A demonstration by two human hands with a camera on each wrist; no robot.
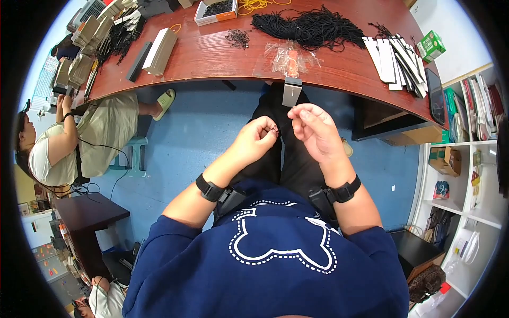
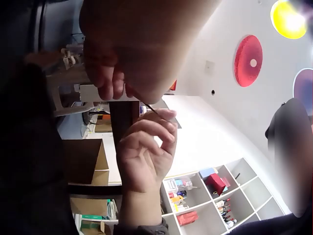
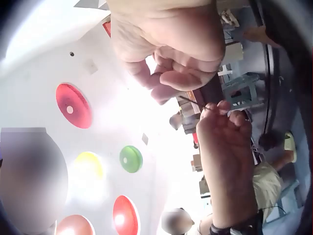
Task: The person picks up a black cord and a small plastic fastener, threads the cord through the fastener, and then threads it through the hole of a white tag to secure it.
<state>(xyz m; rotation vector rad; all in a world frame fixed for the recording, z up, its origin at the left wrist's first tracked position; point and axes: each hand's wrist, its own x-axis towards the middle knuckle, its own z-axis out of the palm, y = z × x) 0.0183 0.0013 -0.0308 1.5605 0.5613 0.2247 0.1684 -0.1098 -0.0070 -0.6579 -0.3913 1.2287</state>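
Note:
My left hand (image 1: 255,140) is in front of my lap, thumb and index finger pinching a thin black cord (image 3: 193,102). A little higher and to the right, my right hand (image 1: 317,130) has its thumb and index fingertips together, other fingers bent. In the left wrist view the cord (image 2: 150,107) runs from the left fingers to the right fingertips. Just beyond the right fingertips, a grey block-like stack (image 1: 292,93) stands out at the table's near edge. Behind it lie clear plastic bags (image 1: 278,61) and an orange piece (image 1: 292,64).
On the red-brown table (image 1: 212,63) lie a bundle of black cords (image 1: 313,29), white strips (image 1: 389,61), a pale stack (image 1: 160,51) and a box of small black parts (image 1: 216,11). A seated person (image 1: 58,140) works at the left. Shelves (image 1: 461,196) stand at the right.

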